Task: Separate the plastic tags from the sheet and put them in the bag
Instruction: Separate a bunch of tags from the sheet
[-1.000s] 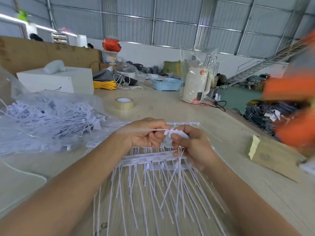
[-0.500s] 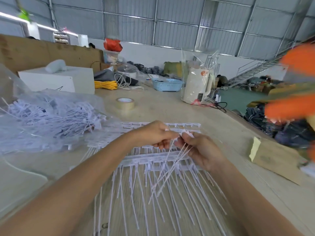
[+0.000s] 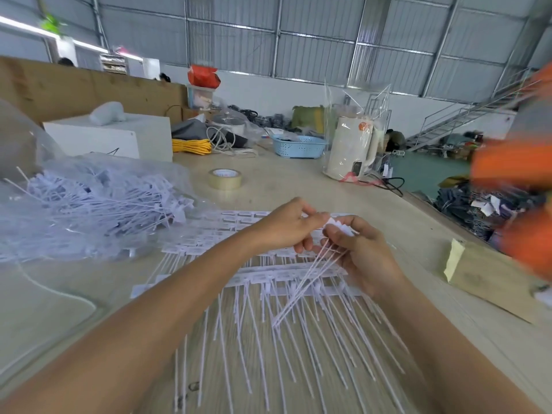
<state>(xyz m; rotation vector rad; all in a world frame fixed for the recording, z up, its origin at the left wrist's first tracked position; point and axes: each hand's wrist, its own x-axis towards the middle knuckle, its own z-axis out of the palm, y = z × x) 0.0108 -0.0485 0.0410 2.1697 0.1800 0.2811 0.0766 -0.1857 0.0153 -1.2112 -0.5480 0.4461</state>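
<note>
White sheets of plastic tags (image 3: 268, 282) lie on the table in front of me, their thin tails fanning toward me. My right hand (image 3: 363, 252) grips a small bunch of separated tags (image 3: 310, 276) by their heads, tails hanging down and left. My left hand (image 3: 286, 227) meets it from the left and pinches at the same tag heads. A clear plastic bag (image 3: 89, 204) full of loose white tags lies to the left on the table.
A roll of tape (image 3: 224, 179) sits beyond the sheets. A cardboard piece (image 3: 490, 279) lies at the right edge. A white box (image 3: 119, 138), yellow cord (image 3: 191, 145), blue basket (image 3: 298, 147) and wrapped kettle (image 3: 352, 150) stand farther back. A blurred orange shape (image 3: 519, 174) moves at right.
Both hands have lifted slightly with the bunch of tags. The tag tails have swung from hanging straight down to slanting left. The orange shape on the right has shifted.
</note>
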